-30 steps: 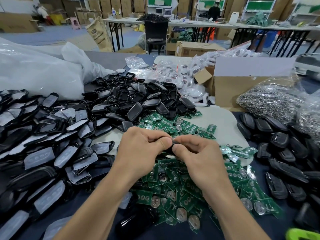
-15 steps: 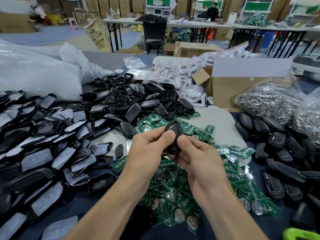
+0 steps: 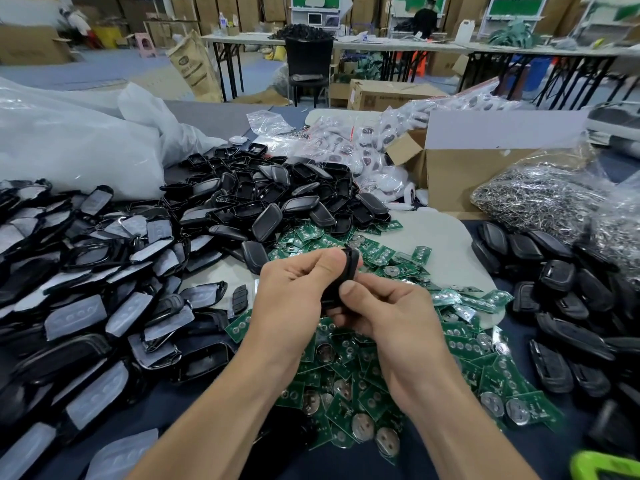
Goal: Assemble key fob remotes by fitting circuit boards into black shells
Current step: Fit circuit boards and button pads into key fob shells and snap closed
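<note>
Now both hands (image 3: 346,306) grip shell (image 3: 343,275) more edge-on vs. before.

No print can be read; the brown paper sack (image 3: 192,65) bears a dark oval mark, the cardboard box (image 3: 388,95) a label, both too blurred

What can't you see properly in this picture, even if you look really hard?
All in the head view:
- Black shell: mostly covered by the left hand and right hand; whether a board sits inside it is hidden.
- Bright green object: cut off by the bottom right corner.
- Black parts heaped on the far table: too small to identify.
- White bag: contents hidden by its plastic.
</note>
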Tool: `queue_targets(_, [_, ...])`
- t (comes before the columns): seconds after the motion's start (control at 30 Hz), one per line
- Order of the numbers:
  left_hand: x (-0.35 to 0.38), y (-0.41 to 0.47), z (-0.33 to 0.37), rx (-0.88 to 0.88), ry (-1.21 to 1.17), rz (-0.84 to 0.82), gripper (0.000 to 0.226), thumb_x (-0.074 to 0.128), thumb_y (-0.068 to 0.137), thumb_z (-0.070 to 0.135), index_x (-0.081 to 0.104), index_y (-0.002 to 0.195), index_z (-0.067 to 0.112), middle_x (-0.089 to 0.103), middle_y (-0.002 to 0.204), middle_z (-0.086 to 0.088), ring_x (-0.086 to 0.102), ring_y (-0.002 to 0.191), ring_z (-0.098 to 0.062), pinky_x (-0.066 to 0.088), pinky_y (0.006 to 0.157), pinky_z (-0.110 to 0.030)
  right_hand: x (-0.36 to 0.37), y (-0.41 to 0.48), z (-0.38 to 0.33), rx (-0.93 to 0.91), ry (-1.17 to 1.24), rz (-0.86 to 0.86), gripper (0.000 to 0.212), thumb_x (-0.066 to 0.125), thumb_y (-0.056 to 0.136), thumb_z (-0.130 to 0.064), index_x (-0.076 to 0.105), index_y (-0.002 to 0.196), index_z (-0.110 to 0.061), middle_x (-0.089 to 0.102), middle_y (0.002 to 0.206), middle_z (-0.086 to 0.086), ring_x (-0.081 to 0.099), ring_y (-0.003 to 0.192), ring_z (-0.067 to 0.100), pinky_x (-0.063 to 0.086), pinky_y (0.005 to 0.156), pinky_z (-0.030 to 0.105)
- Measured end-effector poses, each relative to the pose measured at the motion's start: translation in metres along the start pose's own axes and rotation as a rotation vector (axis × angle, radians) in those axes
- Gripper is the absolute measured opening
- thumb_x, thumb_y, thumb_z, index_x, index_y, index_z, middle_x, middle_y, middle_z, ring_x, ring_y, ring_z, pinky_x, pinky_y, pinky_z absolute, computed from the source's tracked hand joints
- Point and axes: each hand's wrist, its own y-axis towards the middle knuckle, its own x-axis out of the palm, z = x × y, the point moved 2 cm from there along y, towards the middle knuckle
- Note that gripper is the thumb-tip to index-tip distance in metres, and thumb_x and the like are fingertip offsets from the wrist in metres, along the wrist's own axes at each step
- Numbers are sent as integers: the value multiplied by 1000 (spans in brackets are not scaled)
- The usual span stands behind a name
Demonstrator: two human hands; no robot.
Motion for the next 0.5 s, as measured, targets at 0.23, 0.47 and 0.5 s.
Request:
queue_targets(0.23, [-3,2,-3,-68,-62,-41,48,62,85,58,83,83,14,73,74,-9,61,61,-16,55,63,-23,1,0,-1,44,78,47,14,72,94,-3,83,87,-7,76,78,16,66,62,17,58,61,24])
queue_targets(0.47, [-7,4,-6,-80,23,37,39,61,103,33,84,79,13,77,82,-21,67,67,-16,56,65,-18,-4,0,-7,82,17,-55,8,73,93,-3,81,94,-5,73,73,11,64,59,16,57,59,24])
queue_targets(0.5, [-6,4,-6,-86,25,34,40,60,104,33,84,77,16,76,76,-17,67,66,-13,55,65,-17,-6,0,-8,85,4,-62,8,73,93,-3,81,95,-4,72,72,10,63,58,16,56,59,24])
